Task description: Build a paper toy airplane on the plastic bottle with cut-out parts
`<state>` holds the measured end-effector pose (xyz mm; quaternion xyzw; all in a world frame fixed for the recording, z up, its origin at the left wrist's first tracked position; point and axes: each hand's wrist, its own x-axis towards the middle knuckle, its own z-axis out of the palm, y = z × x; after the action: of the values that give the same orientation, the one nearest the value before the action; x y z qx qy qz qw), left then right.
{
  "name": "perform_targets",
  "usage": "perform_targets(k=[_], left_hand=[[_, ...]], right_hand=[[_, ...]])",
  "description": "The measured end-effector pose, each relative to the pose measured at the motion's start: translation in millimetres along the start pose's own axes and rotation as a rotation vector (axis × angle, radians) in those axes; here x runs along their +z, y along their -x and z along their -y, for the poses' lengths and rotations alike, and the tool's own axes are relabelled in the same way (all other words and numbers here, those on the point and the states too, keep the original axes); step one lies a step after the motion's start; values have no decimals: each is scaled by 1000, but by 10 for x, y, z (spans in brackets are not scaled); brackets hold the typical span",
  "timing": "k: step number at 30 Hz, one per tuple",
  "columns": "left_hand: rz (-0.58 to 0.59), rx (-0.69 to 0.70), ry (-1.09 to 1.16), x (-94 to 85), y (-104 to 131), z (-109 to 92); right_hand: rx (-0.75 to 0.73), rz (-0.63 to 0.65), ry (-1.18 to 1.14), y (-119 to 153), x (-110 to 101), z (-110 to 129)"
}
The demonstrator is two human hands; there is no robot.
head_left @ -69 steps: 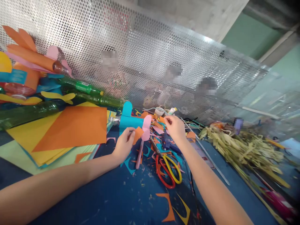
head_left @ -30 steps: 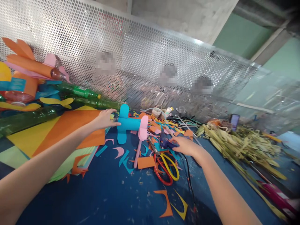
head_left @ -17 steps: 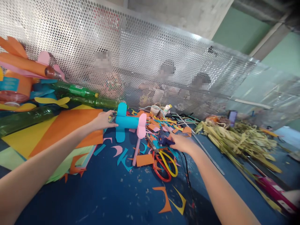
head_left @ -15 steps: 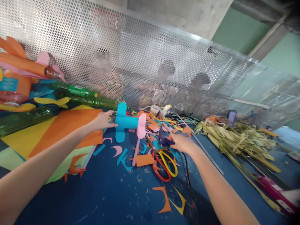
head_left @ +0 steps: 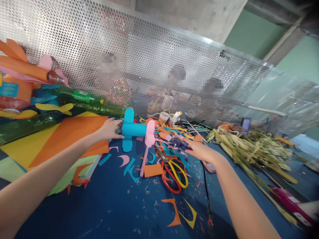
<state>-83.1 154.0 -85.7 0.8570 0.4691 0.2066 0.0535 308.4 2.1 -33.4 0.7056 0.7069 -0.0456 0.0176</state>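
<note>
My left hand (head_left: 111,128) is closed around the near end of a toy airplane (head_left: 136,129), which is wrapped in blue paper with rounded wings. Pink paper petals (head_left: 150,133) are at its other end. In my right hand (head_left: 200,151) is a dark blue glue gun (head_left: 179,144), its nozzle towards the paper scraps right of the airplane. A black cord (head_left: 206,189) runs below that hand over the table. Scissors with red and yellow handles (head_left: 174,174) lie between my hands. A pale purple strip (head_left: 144,162) extends below the petals.
Coloured paper sheets (head_left: 72,139), green bottles (head_left: 84,96) and an orange paper-covered bottle (head_left: 27,69) are on the left. Dried husks (head_left: 254,146) and a magenta object (head_left: 291,199) lie right. Behind a perforated metal screen (head_left: 149,49) are several people.
My right hand has shifted right with the glue gun, and the cord has moved right too. A flat pinkish object now shows beneath my right wrist. The left hand and airplane are nearly still.
</note>
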Motion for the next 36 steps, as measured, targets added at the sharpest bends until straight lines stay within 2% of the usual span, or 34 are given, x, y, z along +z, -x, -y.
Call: perform_targets(k=[4,8,10,13,15,17,19,21,24,26,28,31,36], left_hand=[[-19,17,5,-4,-5,-31],[-30,34,25,-15,-8,-86],[-38,29,37,-3,-8,-111],[-41,20,52,23,-4,-152],[-31,24,60,27,2,-187],[-39,39,62,15,10,-226],[-106,55,50,-4,17,-265],[-224,63,36,-18,26,-308],[-389,61,30,-24,59,-405],[-457,63,33,-23,98,-504],[-489,74,33,-26,150,-625],[-524,127,-4,-45,237,-803],[-550,207,-66,-100,350,-993]], right_hand=[[-12,15,-141,34,-167,-55],[98,-65,-257,-2,-209,-41],[169,-133,-412,-13,-204,-24],[263,-230,-778,-3,-221,5],[242,-268,-945,23,-262,57],[143,-291,-1021,65,-311,166],[24,-322,-1038,121,-345,336],[-23,-365,-1057,189,-344,547],[-67,-327,-1074,298,-279,866],[-131,-324,-1047,370,-222,1044],[-206,-350,-1028,434,-169,1180],[-277,-320,-994,497,-100,1300],[-252,-313,-875,530,-23,1354]])
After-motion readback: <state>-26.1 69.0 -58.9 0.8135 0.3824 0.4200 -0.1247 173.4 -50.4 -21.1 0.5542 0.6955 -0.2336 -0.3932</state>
